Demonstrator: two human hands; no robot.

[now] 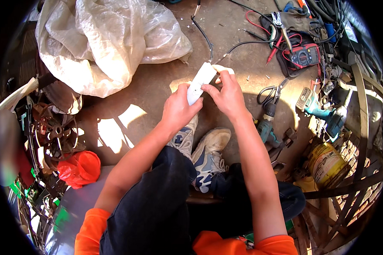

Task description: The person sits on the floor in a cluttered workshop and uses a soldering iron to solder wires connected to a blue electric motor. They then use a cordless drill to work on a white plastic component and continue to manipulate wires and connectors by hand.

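Between my two hands is a slim white oblong casing [203, 77], tilted with its upper end away from me. My left hand [179, 107] grips its lower end, fingers wrapped round the side. At the upper half, my right hand [229, 91] presses its thumb on the face, with the index finger by the top edge. Two black cables meet at the casing's top end: one cable [203, 33] runs up and away, the other cable [242, 43] curves off to the right. Small dark marks show on the casing's face.
A large translucent sack [110, 42] lies at the far left. On the right are a red multimeter [304, 56], pliers [281, 29], scissors [271, 94], a teal drill [266, 129], another teal power tool [323, 111] and a yellow bucket [327, 163]. A red plastic bag [80, 169] sits at left.
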